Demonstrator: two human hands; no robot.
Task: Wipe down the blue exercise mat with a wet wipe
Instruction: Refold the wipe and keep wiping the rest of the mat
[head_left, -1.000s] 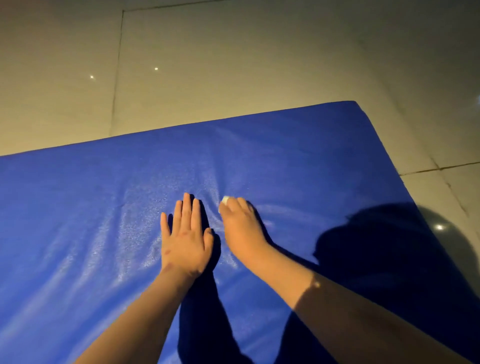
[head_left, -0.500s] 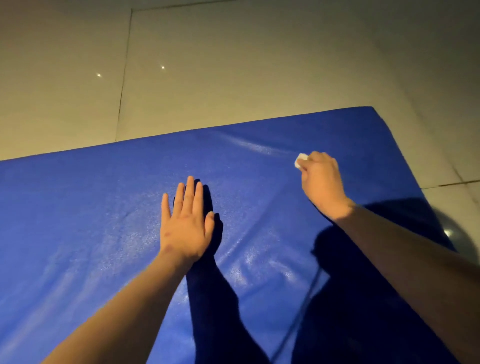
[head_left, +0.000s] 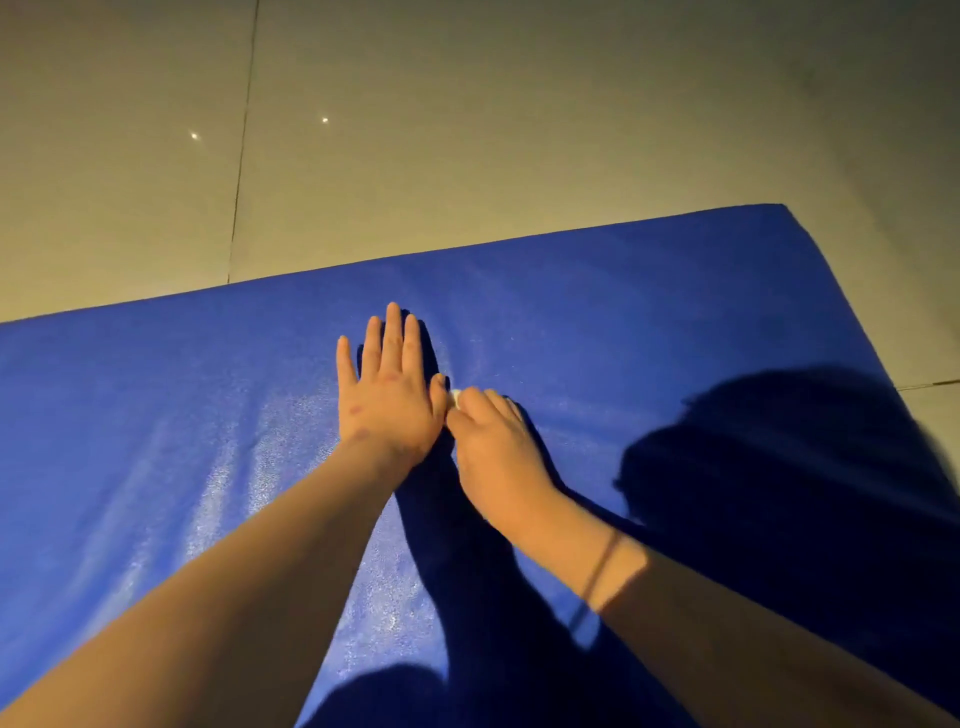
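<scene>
fingers (head_left: 393, 338) of the left hand (head_left: 387, 400) lie straight and slightly spread, flat on the mat (head_left: 649, 312) near its far edge. the right hand (head_left: 493, 452) curls over the wipe (head_left: 456, 398), so only a white scrap shows at its fingertips, touching the left thumb. shadows (head_left: 779, 493) darken the mat's right side. half a second ago the right hand was out toward the far right corner; the left has stayed put. the mat lies on pale tiles (head_left: 467, 130), dimly lit.

floor tiles (head_left: 467, 130) | beige, glossy | dark grout line (head_left: 241, 156)
</scene>
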